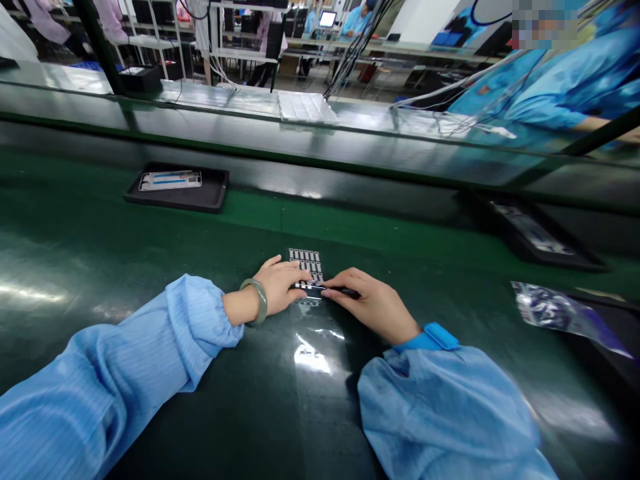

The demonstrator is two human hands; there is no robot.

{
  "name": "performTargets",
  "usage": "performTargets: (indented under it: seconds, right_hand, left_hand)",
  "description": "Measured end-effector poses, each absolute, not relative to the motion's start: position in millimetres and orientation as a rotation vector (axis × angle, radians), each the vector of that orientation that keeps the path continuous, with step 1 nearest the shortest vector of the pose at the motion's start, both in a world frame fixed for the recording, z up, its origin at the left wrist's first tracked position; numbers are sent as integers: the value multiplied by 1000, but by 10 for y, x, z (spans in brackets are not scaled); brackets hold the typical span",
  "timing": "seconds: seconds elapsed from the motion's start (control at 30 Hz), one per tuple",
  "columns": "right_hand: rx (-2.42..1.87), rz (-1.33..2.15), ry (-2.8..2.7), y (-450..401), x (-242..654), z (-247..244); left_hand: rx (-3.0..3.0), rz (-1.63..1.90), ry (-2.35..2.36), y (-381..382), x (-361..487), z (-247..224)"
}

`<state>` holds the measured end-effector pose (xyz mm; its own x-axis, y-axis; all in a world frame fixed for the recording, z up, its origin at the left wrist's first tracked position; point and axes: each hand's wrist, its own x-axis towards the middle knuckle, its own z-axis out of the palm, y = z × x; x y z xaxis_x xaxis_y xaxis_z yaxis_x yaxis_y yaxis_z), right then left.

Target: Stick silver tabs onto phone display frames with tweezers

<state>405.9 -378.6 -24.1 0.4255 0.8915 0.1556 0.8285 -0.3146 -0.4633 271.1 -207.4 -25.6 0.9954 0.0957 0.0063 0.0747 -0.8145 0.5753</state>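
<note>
My left hand [280,285] and my right hand [373,303] meet over a green mat, fingertips nearly touching. Beneath the left fingers lies a small dark piece [309,290], held at the lower edge of a sheet of small dark-and-silver pads [305,264]. My right fingers pinch a slim black tool [349,291], whose tip points toward that dark piece. The hands hide the lower part of the sheet. A pale green bangle [254,301] circles my left wrist.
A black tray [210,189] holding a phone frame sits beyond my left hand. Another black tray [537,233] lies at right, near a clear printed bag [560,313]. Beyond a raised rail, a co-worker's blue sleeve [550,87] and a white tray [306,107] appear.
</note>
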Motion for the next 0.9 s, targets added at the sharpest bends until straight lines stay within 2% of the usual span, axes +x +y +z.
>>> performTargets:
  seconds: [0.5,0.9]
  right_hand:
    - [-2188,453,-1356,-3645,4193,-190]
    - [-2235,428,-1249,-3647,4214,-145]
  left_hand:
    - [2538,54,111,-2061,2713,-286]
    - [2527,62,113,-2060,2714,-303]
